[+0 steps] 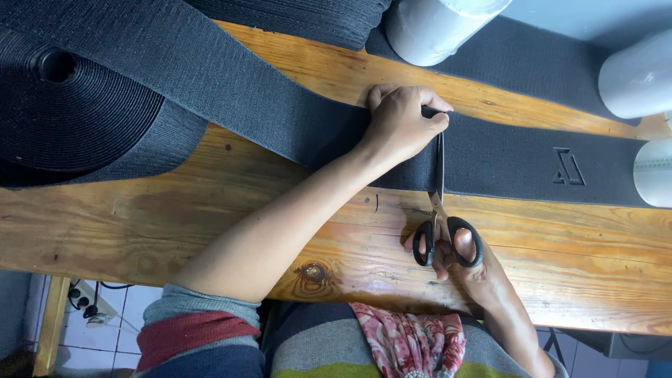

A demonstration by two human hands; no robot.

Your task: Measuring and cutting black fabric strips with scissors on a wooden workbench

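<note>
Head view: a wide black band (280, 119) is laid flat along a wooden bench (210, 224), its long axis running left to right from a big roll (77, 105) at the far left. Scissors (441, 217) are set across that axis, blades pointing away from the body and lying over the band's near half. The right hand (458, 255) is closed through the black loops, just off the near edge. The left hand (402, 122) is pressed on the band directly left of the blades, fingertips curled at the cut line, pinching or pinning the cloth; which cannot be told. How far the blades are parted cannot be told either. Pale rolls (441, 24) stand beyond.
</note>
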